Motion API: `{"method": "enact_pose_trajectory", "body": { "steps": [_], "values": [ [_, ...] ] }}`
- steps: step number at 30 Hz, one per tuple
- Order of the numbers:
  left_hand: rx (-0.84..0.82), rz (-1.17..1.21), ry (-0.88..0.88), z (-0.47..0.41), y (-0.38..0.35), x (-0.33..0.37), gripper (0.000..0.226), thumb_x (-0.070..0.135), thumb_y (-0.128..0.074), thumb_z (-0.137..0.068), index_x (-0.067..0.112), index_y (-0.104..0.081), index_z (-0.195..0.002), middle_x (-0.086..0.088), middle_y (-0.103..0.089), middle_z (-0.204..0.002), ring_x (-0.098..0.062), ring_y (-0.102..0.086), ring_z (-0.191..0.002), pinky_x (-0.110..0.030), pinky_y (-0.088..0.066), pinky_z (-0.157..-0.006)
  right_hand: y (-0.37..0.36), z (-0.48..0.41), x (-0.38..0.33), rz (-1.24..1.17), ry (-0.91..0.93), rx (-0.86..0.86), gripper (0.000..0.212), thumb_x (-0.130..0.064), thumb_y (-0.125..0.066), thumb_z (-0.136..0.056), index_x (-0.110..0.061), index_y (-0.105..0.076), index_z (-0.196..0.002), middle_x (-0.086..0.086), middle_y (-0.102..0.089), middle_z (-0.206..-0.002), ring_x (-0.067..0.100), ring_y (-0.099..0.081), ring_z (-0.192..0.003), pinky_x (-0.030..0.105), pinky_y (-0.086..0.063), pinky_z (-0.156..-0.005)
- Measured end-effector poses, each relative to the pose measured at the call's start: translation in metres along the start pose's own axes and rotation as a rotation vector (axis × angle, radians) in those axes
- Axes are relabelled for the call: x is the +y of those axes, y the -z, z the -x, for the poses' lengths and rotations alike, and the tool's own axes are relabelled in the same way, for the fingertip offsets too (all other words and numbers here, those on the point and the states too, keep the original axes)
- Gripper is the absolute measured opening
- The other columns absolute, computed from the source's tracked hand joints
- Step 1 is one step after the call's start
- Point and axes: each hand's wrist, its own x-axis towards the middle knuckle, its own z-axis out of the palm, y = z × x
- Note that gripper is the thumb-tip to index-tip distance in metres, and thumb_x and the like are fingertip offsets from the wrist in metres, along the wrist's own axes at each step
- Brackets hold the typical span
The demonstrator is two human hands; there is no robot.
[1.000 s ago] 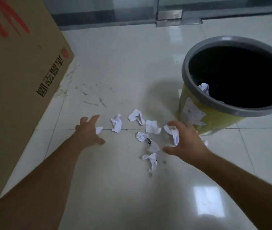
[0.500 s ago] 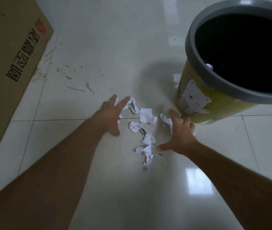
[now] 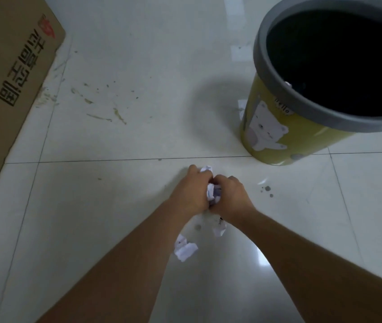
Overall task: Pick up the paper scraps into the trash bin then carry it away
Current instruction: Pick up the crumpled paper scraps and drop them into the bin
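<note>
My left hand (image 3: 191, 191) and my right hand (image 3: 230, 197) are pressed together low over the floor, both closed around a bunch of white paper scraps (image 3: 213, 193) that shows between the fingers. A crumpled scrap (image 3: 185, 249) lies loose on the tile under my left forearm, and another scrap (image 3: 219, 229) sits just below my right wrist. The yellow trash bin (image 3: 269, 134) with a grey rim and a bear picture stands to the upper right, its inside dark. One small scrap (image 3: 242, 108) lies behind the bin's left side.
A large cardboard box (image 3: 10, 73) with printed characters takes up the left edge. The floor is glossy white tile with brownish smears (image 3: 101, 108) near the box and grey spots (image 3: 267, 190) right of my hands.
Both hands swept inward from either side of the scattered scraps and closed together on them. The camera dropped closer to the floor; two scraps stayed behind under my arms.
</note>
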Motion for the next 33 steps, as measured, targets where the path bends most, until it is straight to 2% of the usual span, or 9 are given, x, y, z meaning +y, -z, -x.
{"method": "enact_pose_trajectory", "body": {
  "steps": [4, 8, 13, 16, 20, 24, 27, 30, 33],
  "values": [
    [0.094, 0.092, 0.038, 0.013, 0.021, 0.001, 0.026, 0.027, -0.069, -0.076, 0.022, -0.046, -0.086, -0.007, -0.051, -0.091, -0.027, -0.059, -0.087, -0.022, -0.035, -0.068, 0.021, 0.008, -0.023, -0.014, 0.018, 0.019, 0.039, -0.010, -0.077, -0.067, -0.010, -0.067, -0.105, 0.011, -0.064, -0.101, 0.015, -0.049, -0.076, 0.010, -0.030, -0.054],
    [0.306, 0.120, 0.013, 0.033, 0.082, 0.012, 0.031, 0.021, -0.078, -0.069, 0.018, -0.059, -0.094, -0.006, -0.052, -0.086, -0.027, -0.060, -0.081, -0.018, -0.029, -0.059, 0.056, 0.019, -0.072, -0.055, 0.142, 0.100, 0.031, -0.004, -0.073, -0.068, -0.008, -0.068, -0.099, 0.012, -0.068, -0.098, 0.017, -0.054, -0.075, 0.016, -0.032, -0.054],
    [0.578, 0.017, -0.130, 0.062, 0.188, 0.057, 0.034, 0.022, -0.085, -0.064, 0.017, -0.067, -0.092, -0.012, -0.064, -0.089, -0.023, -0.055, -0.074, -0.025, -0.034, -0.066, 0.141, 0.038, -0.144, 0.009, 0.348, 0.256, 0.033, -0.009, -0.074, -0.071, -0.013, -0.067, -0.103, 0.005, -0.066, -0.097, 0.019, -0.062, -0.086, 0.020, -0.039, -0.068],
    [0.679, 0.042, -0.223, 0.061, 0.238, 0.107, 0.034, 0.022, -0.085, -0.064, 0.019, -0.067, -0.093, -0.016, -0.067, -0.094, -0.022, -0.055, -0.075, -0.026, -0.037, -0.068, 0.211, 0.053, -0.165, -0.039, 0.435, 0.398, 0.039, -0.009, -0.078, -0.068, -0.014, -0.067, -0.105, 0.005, -0.068, -0.096, 0.017, -0.064, -0.082, 0.019, -0.043, -0.065],
    [0.737, 0.111, -0.359, 0.036, 0.255, 0.174, 0.043, 0.021, -0.085, -0.066, 0.017, -0.068, -0.105, -0.015, -0.066, -0.106, -0.018, -0.057, -0.083, -0.010, -0.035, -0.060, 0.284, 0.070, -0.149, -0.028, 0.421, 0.503, 0.032, -0.010, -0.079, -0.068, -0.013, -0.069, -0.098, -0.002, -0.068, -0.085, 0.010, -0.062, -0.072, 0.012, -0.045, -0.056],
    [0.689, 0.229, -0.405, 0.008, 0.225, 0.222, 0.045, 0.014, -0.081, -0.064, 0.019, -0.067, -0.106, -0.010, -0.057, -0.108, -0.017, -0.053, -0.084, -0.003, -0.036, -0.056, 0.315, 0.069, -0.101, -0.010, 0.348, 0.556, 0.034, -0.011, -0.081, -0.064, -0.012, -0.069, -0.096, -0.002, -0.067, -0.081, 0.011, -0.060, -0.068, 0.018, -0.042, -0.055],
    [0.508, 0.211, -0.341, -0.011, 0.206, 0.242, 0.065, 0.013, -0.082, -0.061, 0.023, -0.059, -0.121, -0.005, -0.050, -0.109, -0.026, -0.060, -0.092, -0.023, -0.050, -0.068, 0.321, 0.057, -0.066, 0.011, 0.274, 0.581, 0.031, -0.013, -0.080, -0.061, -0.016, -0.066, -0.089, -0.005, -0.062, -0.072, 0.012, -0.056, -0.062, 0.022, -0.039, -0.051],
    [0.243, 0.211, -0.269, -0.020, 0.196, 0.243, 0.114, 0.013, -0.089, -0.057, 0.034, -0.029, -0.151, -0.006, -0.045, -0.145, -0.025, -0.053, -0.115, -0.027, -0.049, -0.076, 0.318, 0.043, -0.039, 0.097, 0.179, 0.628, 0.051, -0.015, -0.082, -0.059, -0.012, -0.064, -0.107, 0.008, -0.061, -0.098, 0.020, -0.053, -0.078, 0.025, -0.038, -0.059],
    [0.112, 0.303, -0.267, -0.017, 0.197, 0.232, 0.125, 0.011, -0.091, -0.057, 0.037, -0.018, -0.155, -0.001, -0.032, -0.159, -0.027, -0.044, -0.135, -0.039, -0.051, -0.098, 0.315, 0.036, -0.028, -0.027, 0.100, 0.612, 0.082, -0.019, -0.090, -0.055, -0.018, -0.053, -0.128, 0.008, -0.046, -0.122, 0.018, -0.050, -0.093, 0.027, -0.045, -0.077]
  ]
}}
